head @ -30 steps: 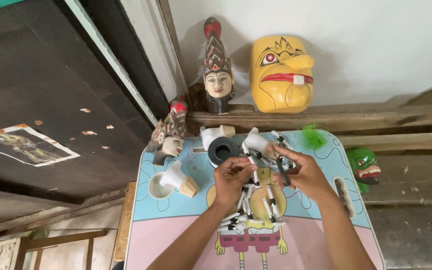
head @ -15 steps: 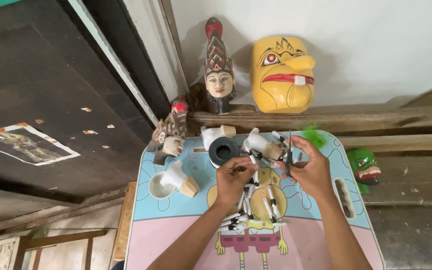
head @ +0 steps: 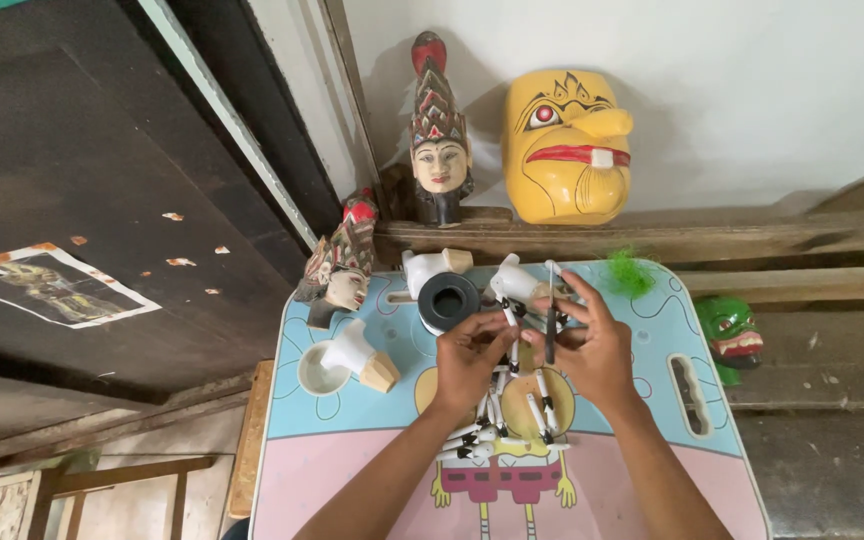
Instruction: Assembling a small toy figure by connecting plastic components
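A cartoon-printed table [head: 352,440] is filling the near middle of the view, with a yellow mask [head: 564,145] and a carved crowned head [head: 438,150] standing on the wooden ledge at the far side. On the table's far end a black ring [head: 448,300] is sitting beside white unpainted pieces [head: 357,352].

Over the table's middle, the person is holding a white jointed puppet [head: 512,400], its limbs dangling toward the near edge. The left hand [head: 470,358] is pinching the puppet's upper part, fingers closed on it. The right hand [head: 592,350] is gripping a thin dark tool [head: 550,325], upright, between thumb and fingertips, touching the puppet's far end.

Compared with half a second ago, the hands are sitting closer together and the tool is standing straighter.
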